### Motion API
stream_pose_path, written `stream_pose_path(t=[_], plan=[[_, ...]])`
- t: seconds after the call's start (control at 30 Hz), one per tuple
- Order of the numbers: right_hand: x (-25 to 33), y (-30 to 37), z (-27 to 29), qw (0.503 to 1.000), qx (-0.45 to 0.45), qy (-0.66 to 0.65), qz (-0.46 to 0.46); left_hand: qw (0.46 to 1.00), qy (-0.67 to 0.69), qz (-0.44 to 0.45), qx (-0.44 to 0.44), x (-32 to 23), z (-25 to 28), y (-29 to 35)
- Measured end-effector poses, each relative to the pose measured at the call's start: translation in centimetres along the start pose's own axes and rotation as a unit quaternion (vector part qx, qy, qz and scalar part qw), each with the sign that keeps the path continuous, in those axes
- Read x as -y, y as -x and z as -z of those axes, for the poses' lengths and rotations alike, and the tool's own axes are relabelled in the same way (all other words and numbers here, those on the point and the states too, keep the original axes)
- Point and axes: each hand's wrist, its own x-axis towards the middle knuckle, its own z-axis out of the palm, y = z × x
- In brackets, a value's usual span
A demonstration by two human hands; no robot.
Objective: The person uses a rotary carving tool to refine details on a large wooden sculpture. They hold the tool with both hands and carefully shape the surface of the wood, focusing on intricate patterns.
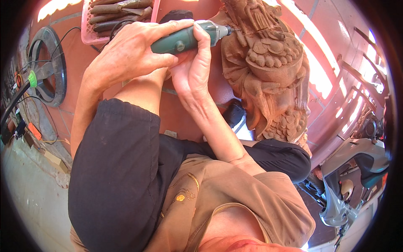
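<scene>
A dark green rotary tool [178, 42] with a grey nose is held in both my hands. My left hand [130, 48] wraps its rear end, with a finger stretched along its top. From beneath, my right hand [193, 69] grips it nearer the nose, the thumb lying across the body. The tip points right, at the reddish-brown carved statue [268, 80], around its beard and shoulder; I cannot tell whether it touches. The statue has a bowl heaped with round shapes in front and coin-like carving lower down.
A pink basket [87, 25] of wooden-handled tools stands beyond my left hand. Left of it, a round black stand base [61, 67] carries a pole with a green collar, with cables around it. My bent legs frame the near side. A scooter [336, 201] stands at the right on the tiled floor.
</scene>
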Motion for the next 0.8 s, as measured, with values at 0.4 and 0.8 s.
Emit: stream_pose_path(t=[0.4,0.8], plan=[[-0.1,0.8,-0.3,1.000,-0.019,0.001,0.006,1.000,0.008,-0.012,0.014,-0.3,0.2,-0.1],[-0.2,1.7,-0.9,0.999,-0.028,-0.001,0.015,0.998,0.047,-0.015,0.027,-0.8,0.6,0.1]])
